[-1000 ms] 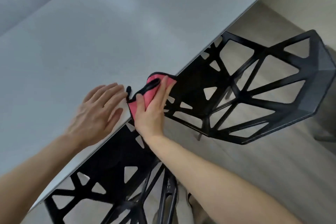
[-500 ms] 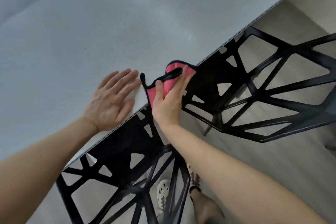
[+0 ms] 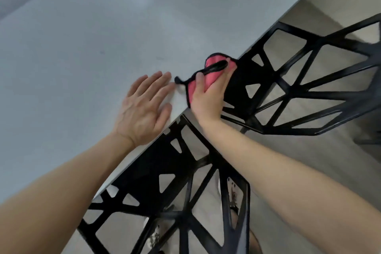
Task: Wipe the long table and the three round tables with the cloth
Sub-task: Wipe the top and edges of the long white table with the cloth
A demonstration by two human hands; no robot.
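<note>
The long grey table [image 3: 86, 51] runs diagonally across the view, its near edge going from lower left to upper right. A pink cloth with a black border [image 3: 212, 77] is folded over that edge. My right hand [image 3: 208, 99] holds the cloth against the edge, thumb on top and fingers wrapped over the side. My left hand [image 3: 144, 109] lies flat on the tabletop just left of the cloth, fingers straight and together. No round table is in view.
Two black lattice chairs stand tucked against the table edge, one below my arms [image 3: 181, 202] and one to the right [image 3: 299, 88]. Pale floor [image 3: 309, 171] shows beneath them, and my shoes appear through the lower chair.
Both hands and the cloth have slid along the table edge toward the upper right. My left hand stays flat beside the cloth, and the right-hand chair has come closer in view.
</note>
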